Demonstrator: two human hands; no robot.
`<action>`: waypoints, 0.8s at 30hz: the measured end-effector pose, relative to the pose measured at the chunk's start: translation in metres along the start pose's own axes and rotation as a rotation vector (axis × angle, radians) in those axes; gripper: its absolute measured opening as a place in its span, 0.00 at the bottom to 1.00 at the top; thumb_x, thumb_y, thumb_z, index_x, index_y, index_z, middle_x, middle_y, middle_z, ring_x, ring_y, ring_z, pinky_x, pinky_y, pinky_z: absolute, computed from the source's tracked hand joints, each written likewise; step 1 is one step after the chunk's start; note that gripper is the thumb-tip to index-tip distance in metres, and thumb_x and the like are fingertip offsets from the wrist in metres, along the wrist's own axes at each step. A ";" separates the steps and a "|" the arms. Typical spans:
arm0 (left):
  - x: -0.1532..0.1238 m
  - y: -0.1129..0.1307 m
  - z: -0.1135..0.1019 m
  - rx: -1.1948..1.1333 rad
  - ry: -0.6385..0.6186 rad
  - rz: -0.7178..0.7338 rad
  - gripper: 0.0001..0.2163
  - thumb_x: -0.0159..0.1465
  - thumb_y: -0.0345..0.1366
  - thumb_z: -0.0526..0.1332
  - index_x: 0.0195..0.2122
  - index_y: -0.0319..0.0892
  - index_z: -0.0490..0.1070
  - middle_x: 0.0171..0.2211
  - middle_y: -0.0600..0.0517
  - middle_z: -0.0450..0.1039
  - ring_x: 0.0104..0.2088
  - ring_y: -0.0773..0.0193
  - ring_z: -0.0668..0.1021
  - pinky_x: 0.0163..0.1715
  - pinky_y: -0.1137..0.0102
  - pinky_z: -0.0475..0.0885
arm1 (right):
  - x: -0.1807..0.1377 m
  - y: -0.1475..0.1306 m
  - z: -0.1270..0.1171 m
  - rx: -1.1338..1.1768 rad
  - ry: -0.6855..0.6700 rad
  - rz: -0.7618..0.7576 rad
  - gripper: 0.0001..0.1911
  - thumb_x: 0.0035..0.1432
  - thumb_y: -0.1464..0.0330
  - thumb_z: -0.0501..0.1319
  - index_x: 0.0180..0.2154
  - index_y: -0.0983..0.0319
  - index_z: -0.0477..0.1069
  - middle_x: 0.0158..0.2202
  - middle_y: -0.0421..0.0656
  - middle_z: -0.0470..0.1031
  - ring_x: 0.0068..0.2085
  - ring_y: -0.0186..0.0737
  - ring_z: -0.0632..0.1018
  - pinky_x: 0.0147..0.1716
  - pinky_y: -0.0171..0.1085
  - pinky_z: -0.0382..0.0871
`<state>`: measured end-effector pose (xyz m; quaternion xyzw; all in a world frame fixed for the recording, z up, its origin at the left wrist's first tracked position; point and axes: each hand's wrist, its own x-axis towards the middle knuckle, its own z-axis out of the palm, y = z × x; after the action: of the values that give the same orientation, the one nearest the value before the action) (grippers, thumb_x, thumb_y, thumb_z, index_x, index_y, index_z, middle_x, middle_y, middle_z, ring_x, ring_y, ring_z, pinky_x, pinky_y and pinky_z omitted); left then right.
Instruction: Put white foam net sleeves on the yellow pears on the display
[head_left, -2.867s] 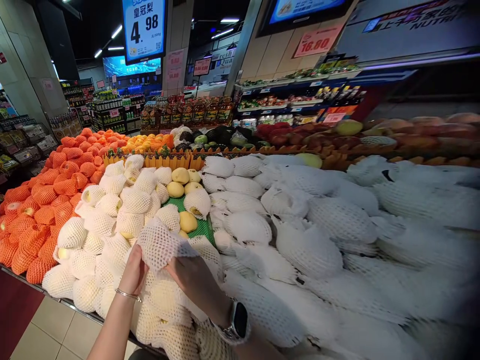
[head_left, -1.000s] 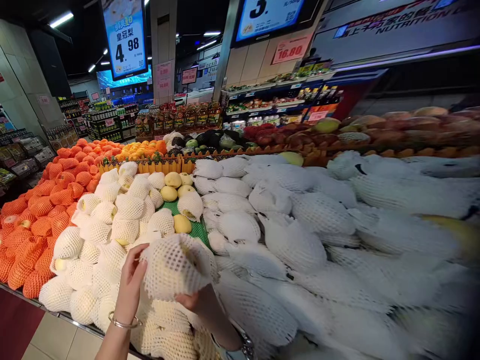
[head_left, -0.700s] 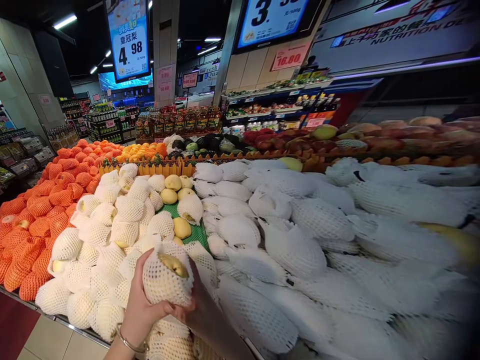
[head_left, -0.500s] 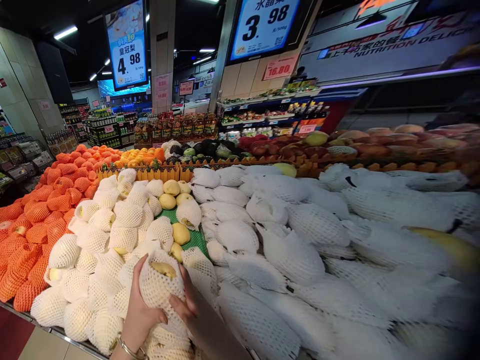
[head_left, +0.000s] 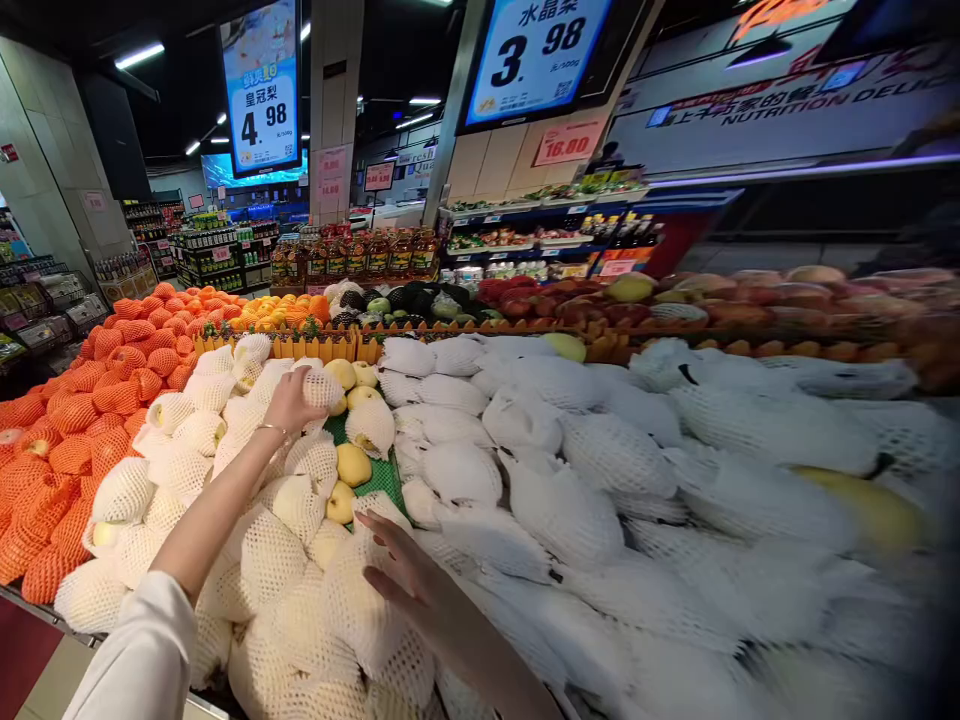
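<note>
I stand at a fruit display heaped with yellow pears in cream foam nets (head_left: 262, 555). My left hand (head_left: 291, 402) is stretched far out over the pile and closed on a netted pear (head_left: 322, 388) near the back, beside several bare yellow pears (head_left: 352, 464) on a green mat (head_left: 382, 478). My right hand (head_left: 409, 570) hovers low over the near pears with fingers spread and flat, holding nothing, its fingertips close to a netted pear.
Orange-netted fruit (head_left: 82, 410) fills the left section. White-netted fruit (head_left: 600, 470) covers the right. A low orange fence (head_left: 322, 347) divides off the back rows. Price signs 4.98 (head_left: 262, 90) and 3.98 (head_left: 536, 50) hang above. Shelves stand behind.
Both hands held one netted pear close to me before. Now the left hand has reached far forward with a netted pear, and the right hand has let go and opened.
</note>
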<state>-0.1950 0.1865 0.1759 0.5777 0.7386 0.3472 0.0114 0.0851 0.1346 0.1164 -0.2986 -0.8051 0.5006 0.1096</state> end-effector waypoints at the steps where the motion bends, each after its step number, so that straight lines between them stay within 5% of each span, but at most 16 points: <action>1: 0.011 0.000 0.010 0.040 -0.055 0.006 0.37 0.49 0.35 0.72 0.59 0.35 0.58 0.54 0.35 0.68 0.55 0.44 0.73 0.55 0.53 0.68 | -0.002 0.005 -0.001 -0.006 0.008 0.008 0.41 0.59 0.42 0.50 0.67 0.55 0.52 0.71 0.41 0.45 0.70 0.51 0.52 0.67 0.55 0.50; 8: 0.032 -0.006 0.068 0.268 -0.371 0.071 0.30 0.43 0.31 0.75 0.48 0.34 0.71 0.46 0.40 0.74 0.47 0.47 0.77 0.51 0.52 0.70 | -0.022 0.034 -0.021 -0.100 0.088 -0.030 0.38 0.61 0.43 0.47 0.66 0.56 0.54 0.70 0.43 0.51 0.70 0.49 0.52 0.69 0.54 0.46; 12: 0.030 -0.010 0.074 0.318 -0.392 0.095 0.25 0.57 0.38 0.69 0.55 0.38 0.68 0.55 0.40 0.69 0.55 0.47 0.73 0.55 0.47 0.66 | -0.028 0.048 -0.019 -0.105 0.075 -0.025 0.38 0.62 0.45 0.47 0.66 0.58 0.54 0.70 0.45 0.52 0.70 0.50 0.53 0.69 0.55 0.46; 14: 0.025 -0.007 0.069 0.321 -0.354 0.110 0.30 0.59 0.42 0.68 0.61 0.40 0.62 0.62 0.37 0.62 0.61 0.42 0.66 0.59 0.43 0.61 | -0.029 0.053 -0.014 -0.088 0.063 -0.056 0.37 0.63 0.45 0.47 0.66 0.58 0.55 0.69 0.46 0.53 0.69 0.50 0.54 0.68 0.54 0.48; 17: 0.002 0.001 0.045 0.314 -0.254 0.122 0.42 0.58 0.47 0.67 0.67 0.36 0.49 0.67 0.29 0.51 0.67 0.38 0.56 0.62 0.40 0.51 | -0.030 0.061 -0.006 -0.061 0.064 -0.135 0.34 0.64 0.48 0.50 0.65 0.58 0.58 0.68 0.46 0.56 0.69 0.49 0.56 0.67 0.52 0.52; 19: -0.030 0.001 0.013 0.305 -0.182 0.118 0.41 0.62 0.48 0.63 0.69 0.35 0.45 0.68 0.30 0.48 0.69 0.41 0.53 0.64 0.43 0.49 | -0.029 0.068 -0.002 -0.051 0.091 -0.195 0.30 0.65 0.50 0.52 0.64 0.57 0.61 0.67 0.45 0.59 0.68 0.48 0.59 0.66 0.50 0.55; 21: -0.083 -0.007 -0.028 0.293 -0.129 0.106 0.35 0.63 0.46 0.61 0.68 0.38 0.51 0.68 0.33 0.51 0.68 0.43 0.55 0.65 0.45 0.50 | -0.028 0.074 0.002 -0.039 0.128 -0.280 0.26 0.66 0.54 0.53 0.62 0.55 0.63 0.65 0.44 0.63 0.66 0.47 0.63 0.65 0.48 0.59; 24: -0.201 -0.021 -0.088 0.271 0.054 0.100 0.23 0.66 0.42 0.58 0.62 0.50 0.62 0.65 0.43 0.62 0.63 0.48 0.66 0.62 0.50 0.61 | -0.029 0.077 0.009 0.007 0.167 -0.435 0.21 0.67 0.59 0.53 0.59 0.53 0.67 0.61 0.44 0.68 0.63 0.46 0.67 0.62 0.46 0.64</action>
<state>-0.1825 -0.0329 0.1542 0.6006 0.7490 0.2598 -0.1037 0.1326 0.1352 0.0483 -0.1580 -0.8369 0.4415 0.2823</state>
